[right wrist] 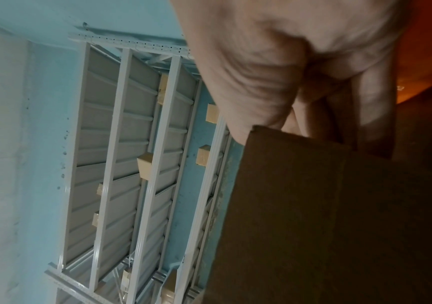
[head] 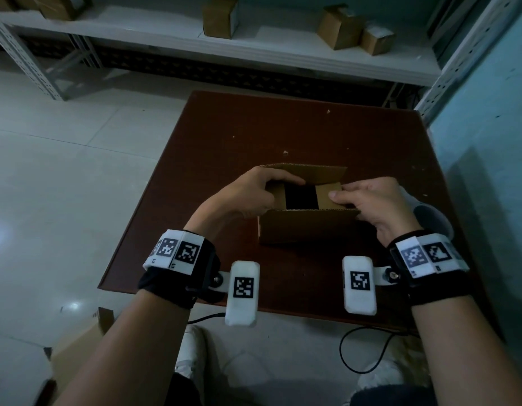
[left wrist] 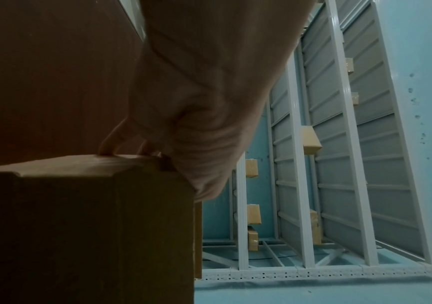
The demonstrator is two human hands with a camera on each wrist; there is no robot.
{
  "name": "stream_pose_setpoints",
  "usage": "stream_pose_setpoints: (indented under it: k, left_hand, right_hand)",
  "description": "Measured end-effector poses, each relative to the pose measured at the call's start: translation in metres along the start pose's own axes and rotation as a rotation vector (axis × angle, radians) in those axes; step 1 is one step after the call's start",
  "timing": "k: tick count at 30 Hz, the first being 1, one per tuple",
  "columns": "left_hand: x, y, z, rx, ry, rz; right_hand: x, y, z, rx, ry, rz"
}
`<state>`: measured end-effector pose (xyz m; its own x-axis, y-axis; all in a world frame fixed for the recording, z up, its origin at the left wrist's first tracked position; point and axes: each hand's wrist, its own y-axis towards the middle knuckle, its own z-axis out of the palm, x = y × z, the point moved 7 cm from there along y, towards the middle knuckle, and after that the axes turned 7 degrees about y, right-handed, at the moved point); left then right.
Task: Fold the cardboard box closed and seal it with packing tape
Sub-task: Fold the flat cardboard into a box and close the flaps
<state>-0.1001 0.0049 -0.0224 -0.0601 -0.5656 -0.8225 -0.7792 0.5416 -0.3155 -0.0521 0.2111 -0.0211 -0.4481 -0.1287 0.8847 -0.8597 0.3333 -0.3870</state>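
Observation:
A small brown cardboard box (head: 306,227) stands open-topped in the middle of the dark brown table (head: 253,136). Its far and near long flaps stand upright, and the dark inside shows between the two short flaps. My left hand (head: 280,189) curls over the left short flap and bends it inward; the left wrist view shows its fingertips (left wrist: 110,146) on the cardboard (left wrist: 79,226). My right hand (head: 350,197) holds the right short flap folded in, thumb on top, fingers curled round the box's right end (right wrist: 339,226). No tape is clearly visible.
A pale rounded object (head: 429,215) lies on the table behind my right wrist, mostly hidden. White metal shelving (head: 283,45) behind the table carries small cartons (head: 220,17). Another carton (head: 78,347) sits on the tiled floor at lower left, and a black cable (head: 359,353) loops below the table's near edge.

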Motion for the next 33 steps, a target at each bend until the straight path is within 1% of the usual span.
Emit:
stream_pose_setpoints:
  k: [4,8,10,12,13,16,18,19,21,23,24,28,31,33]
  left_hand:
    - [0.001,-0.001,-0.002,-0.081,-0.068,-0.030]
    - [0.001,-0.006,-0.002,-0.100,-0.159,-0.054]
    - [0.001,-0.008,-0.002,-0.118,-0.196,-0.038]
    - [0.000,-0.008,-0.003,-0.159,-0.284,0.013]
    - [-0.002,-0.008,-0.004,-0.186,-0.362,0.044]
    - [-0.009,-0.010,-0.008,-0.220,-0.569,0.159]
    - [-0.011,-0.009,-0.012,-0.242,-0.587,0.253]
    - [-0.012,-0.009,-0.012,-0.247,-0.546,0.280]
    - [-0.012,-0.006,-0.011,-0.274,-0.366,0.306]
    - [-0.014,-0.005,-0.011,-0.326,-0.196,0.313]
    - [-0.014,-0.004,-0.012,-0.350,-0.152,0.307]
    - [-0.007,-0.004,-0.016,-0.420,-0.113,0.220]
    - [-0.005,-0.003,-0.016,-0.499,-0.028,0.176]
    - [-0.004,0.000,-0.015,-0.519,0.001,0.150]
  right_hand:
    - [-0.001,0.001,-0.003,-0.017,-0.009,-0.001]
    - [-0.001,0.000,-0.004,-0.035,0.011,-0.009]
    - [0.000,0.000,-0.004,-0.030,0.016,-0.014]
    - [0.002,-0.001,-0.004,-0.029,0.010,-0.030]
    - [0.003,-0.001,-0.004,-0.042,0.005,-0.042]
    - [0.004,0.000,-0.006,-0.109,-0.011,-0.064]
    - [0.006,0.000,-0.008,-0.128,-0.039,-0.083]
    - [0.007,0.000,-0.008,-0.129,-0.038,-0.081]
    - [0.006,0.000,-0.009,-0.130,-0.036,-0.075]
    - [0.006,-0.001,-0.007,-0.133,-0.044,-0.079]
    - [0.006,-0.002,-0.006,-0.134,-0.047,-0.082]
    - [0.007,0.000,-0.006,-0.128,-0.072,-0.098]
    - [0.003,0.000,-0.005,-0.076,0.008,-0.041]
    - [0.003,-0.001,-0.005,-0.052,0.035,-0.034]
